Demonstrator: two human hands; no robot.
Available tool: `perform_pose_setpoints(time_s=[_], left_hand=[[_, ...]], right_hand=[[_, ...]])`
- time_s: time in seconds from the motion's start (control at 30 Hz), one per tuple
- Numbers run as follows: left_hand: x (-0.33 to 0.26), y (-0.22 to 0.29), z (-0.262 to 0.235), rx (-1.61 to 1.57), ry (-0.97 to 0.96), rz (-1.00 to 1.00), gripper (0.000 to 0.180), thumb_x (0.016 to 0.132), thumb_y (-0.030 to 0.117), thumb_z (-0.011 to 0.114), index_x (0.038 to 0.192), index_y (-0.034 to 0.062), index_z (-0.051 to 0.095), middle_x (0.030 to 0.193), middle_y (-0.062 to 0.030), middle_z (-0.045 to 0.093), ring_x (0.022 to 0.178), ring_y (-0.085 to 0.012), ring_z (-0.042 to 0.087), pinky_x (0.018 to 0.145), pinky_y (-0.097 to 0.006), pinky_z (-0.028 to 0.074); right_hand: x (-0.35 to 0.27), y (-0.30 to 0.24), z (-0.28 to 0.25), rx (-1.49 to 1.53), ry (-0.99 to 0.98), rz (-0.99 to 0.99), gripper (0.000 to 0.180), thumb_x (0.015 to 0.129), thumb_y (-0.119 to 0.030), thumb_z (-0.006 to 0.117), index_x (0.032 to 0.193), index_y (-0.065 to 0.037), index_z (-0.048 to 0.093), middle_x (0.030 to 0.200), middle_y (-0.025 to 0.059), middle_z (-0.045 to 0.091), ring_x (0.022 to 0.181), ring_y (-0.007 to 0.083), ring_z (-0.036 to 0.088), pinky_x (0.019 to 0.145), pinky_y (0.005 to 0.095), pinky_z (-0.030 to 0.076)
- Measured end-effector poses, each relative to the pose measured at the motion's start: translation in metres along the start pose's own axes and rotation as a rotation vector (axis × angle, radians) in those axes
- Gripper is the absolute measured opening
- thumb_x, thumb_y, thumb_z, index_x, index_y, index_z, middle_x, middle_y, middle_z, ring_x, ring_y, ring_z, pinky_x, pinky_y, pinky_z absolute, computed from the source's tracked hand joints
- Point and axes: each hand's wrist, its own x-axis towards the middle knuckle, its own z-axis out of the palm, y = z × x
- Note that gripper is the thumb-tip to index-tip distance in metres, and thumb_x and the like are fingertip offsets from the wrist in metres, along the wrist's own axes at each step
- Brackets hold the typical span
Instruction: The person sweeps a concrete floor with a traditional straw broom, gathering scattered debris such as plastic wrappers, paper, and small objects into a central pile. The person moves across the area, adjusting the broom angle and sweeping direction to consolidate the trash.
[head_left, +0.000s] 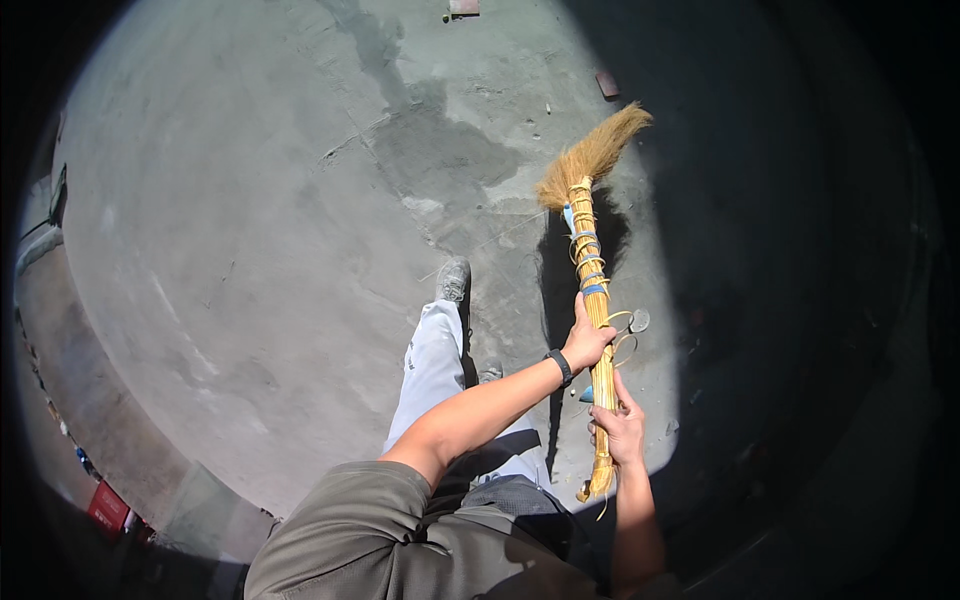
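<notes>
A straw broom (592,262) slants up and to the right in front of me, its fuzzy tan bristles at the far end and its bound stalk handle toward me. Blue and pale bands wrap the handle's upper part, and a few loose strips curl off its side. My left hand (586,340), with a dark band on the wrist, is closed around the middle of the handle. Lower down, my right hand (621,428) grips the handle near its butt end. The bristles appear to be held above the floor, with a shadow beside them.
Grey concrete floor (300,230) with damp dark patches spreads around my feet (454,279). Deep shadow covers the right side. A reddish block (607,85) lies beyond the bristles, another pale block (464,7) at the far edge. A red box (108,508) sits at the lower left.
</notes>
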Motion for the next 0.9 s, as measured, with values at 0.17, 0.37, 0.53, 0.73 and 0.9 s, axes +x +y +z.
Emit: perform_pose_setpoints(time_s=[0.17, 0.37, 0.53, 0.73, 0.9], left_hand=[[-0.014, -0.003, -0.151, -0.116, 0.428, 0.149, 0.105, 0.08, 0.012, 0.066, 0.155, 0.0115, -0.007, 0.108, -0.0203, 0.06, 0.081, -0.0262, 0.066, 0.073, -0.036, 0.055], [-0.001, 0.02, -0.354, -0.314, 0.611, 0.02, 0.05, 0.084, 0.003, 0.058, 0.12, 0.0121, 0.025, 0.081, -0.0086, 0.052, 0.06, -0.0199, 0.058, 0.053, -0.037, 0.053], [0.073, -0.005, -0.224, -0.174, 0.396, -0.075, 0.107, 0.083, 0.005, 0.061, 0.15, 0.0075, -0.022, 0.091, -0.0146, 0.059, 0.066, -0.0229, 0.063, 0.057, -0.038, 0.055], [0.113, -0.013, -0.048, 0.121, 0.101, -0.118, 0.104, 0.083, 0.009, 0.065, 0.151, 0.0109, -0.013, 0.096, -0.0142, 0.061, 0.064, -0.0225, 0.065, 0.056, -0.038, 0.056], [0.03, 0.01, -0.084, -0.08, -0.031, 0.059, 0.101, 0.08, 0.013, 0.07, 0.155, 0.0097, 0.003, 0.114, -0.0197, 0.06, 0.09, -0.026, 0.066, 0.079, -0.039, 0.055]], right_hand=[[0.055, 0.011, 0.085, 0.104, -0.49, 0.077, 0.078, 0.08, 0.008, 0.068, 0.15, -0.005, 0.037, 0.101, 0.0042, 0.065, 0.068, 0.0082, 0.058, 0.059, 0.024, 0.049], [0.125, 0.025, 0.274, -0.016, -0.627, 0.16, 0.074, 0.083, -0.007, 0.069, 0.15, -0.009, 0.039, 0.078, 0.0042, 0.064, 0.056, 0.0111, 0.057, 0.051, 0.0242, 0.046], [0.111, 0.022, 0.171, 0.112, -0.249, 0.172, 0.075, 0.087, -0.007, 0.064, 0.154, -0.013, 0.031, 0.076, 0.0042, 0.062, 0.054, 0.0112, 0.056, 0.044, 0.0251, 0.045], [0.069, -0.009, 0.063, 0.05, 0.068, 0.041, 0.073, 0.084, -0.003, 0.064, 0.152, -0.008, 0.036, 0.075, 0.0036, 0.061, 0.053, 0.0099, 0.055, 0.047, 0.0241, 0.044], [0.011, -0.002, 0.104, 0.01, -0.011, -0.102, 0.077, 0.083, 0.003, 0.064, 0.152, -0.003, 0.032, 0.078, 0.0007, 0.06, 0.056, 0.008, 0.055, 0.05, 0.0248, 0.047]])
